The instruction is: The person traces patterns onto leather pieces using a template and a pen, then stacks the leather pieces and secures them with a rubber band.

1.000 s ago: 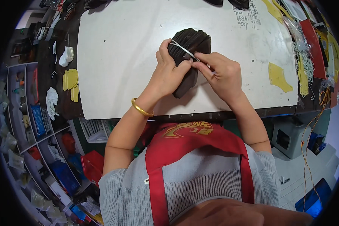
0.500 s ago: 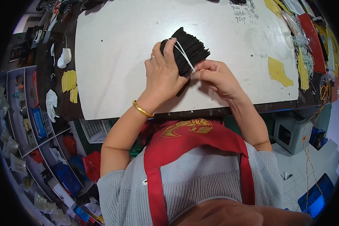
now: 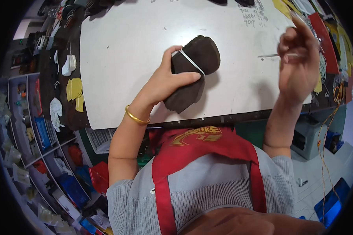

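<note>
My left hand (image 3: 166, 80) grips a stack of dark brown sole-shaped pieces (image 3: 194, 70), bound by a white band (image 3: 192, 62), held just above the white table (image 3: 125, 47). A gold bangle (image 3: 136, 116) sits on that wrist. My right hand (image 3: 300, 58) is raised to the right, away from the stack, and pinches a thin white strip (image 3: 272, 55) between its fingertips.
Yellow cut pieces (image 3: 75, 92) and white pieces (image 3: 68, 64) lie on the dark bench left of the table. Red and yellow sheets (image 3: 327, 39) lie along the right edge. Shelves with bins (image 3: 35, 133) stand at the left. I wear a red apron (image 3: 204, 152).
My right hand has left the stack and swung up to the right with a thin white strip. The left hand now holds the banded stack alone, turned flatter.
</note>
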Motion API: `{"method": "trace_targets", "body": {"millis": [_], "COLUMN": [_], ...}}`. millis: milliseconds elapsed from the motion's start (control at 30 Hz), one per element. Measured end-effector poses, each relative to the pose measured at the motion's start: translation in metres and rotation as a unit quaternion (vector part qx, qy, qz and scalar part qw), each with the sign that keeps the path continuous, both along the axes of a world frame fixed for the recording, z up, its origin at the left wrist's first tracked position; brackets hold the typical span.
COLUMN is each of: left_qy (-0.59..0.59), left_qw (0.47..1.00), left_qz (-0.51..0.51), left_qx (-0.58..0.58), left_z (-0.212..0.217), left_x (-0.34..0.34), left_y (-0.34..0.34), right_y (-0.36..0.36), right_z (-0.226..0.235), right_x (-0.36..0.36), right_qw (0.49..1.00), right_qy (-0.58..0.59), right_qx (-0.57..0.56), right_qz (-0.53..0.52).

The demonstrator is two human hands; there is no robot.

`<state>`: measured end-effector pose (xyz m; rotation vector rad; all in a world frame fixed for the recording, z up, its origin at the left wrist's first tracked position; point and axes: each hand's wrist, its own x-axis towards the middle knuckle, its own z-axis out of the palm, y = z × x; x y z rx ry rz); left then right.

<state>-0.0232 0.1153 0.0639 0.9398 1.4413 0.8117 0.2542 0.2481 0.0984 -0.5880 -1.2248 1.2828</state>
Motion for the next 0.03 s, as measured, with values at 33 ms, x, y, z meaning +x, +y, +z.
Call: {"method": "trace_targets", "body": {"millis": [33], "left_qy": [-0.069], "left_qw": [0.998], "left_qz": [0.007], "left_qx": [-0.007], "left_z": [-0.007], "left_x": [-0.0046], "left_y": [-0.0056], "right_y": [-0.0107], "right_z": [-0.0002], "right_x": [0.0043], "right_qw": [0.998], "right_qy": [-0.003], "right_qx": [-0.015], "right_qz": [-0.054]}}
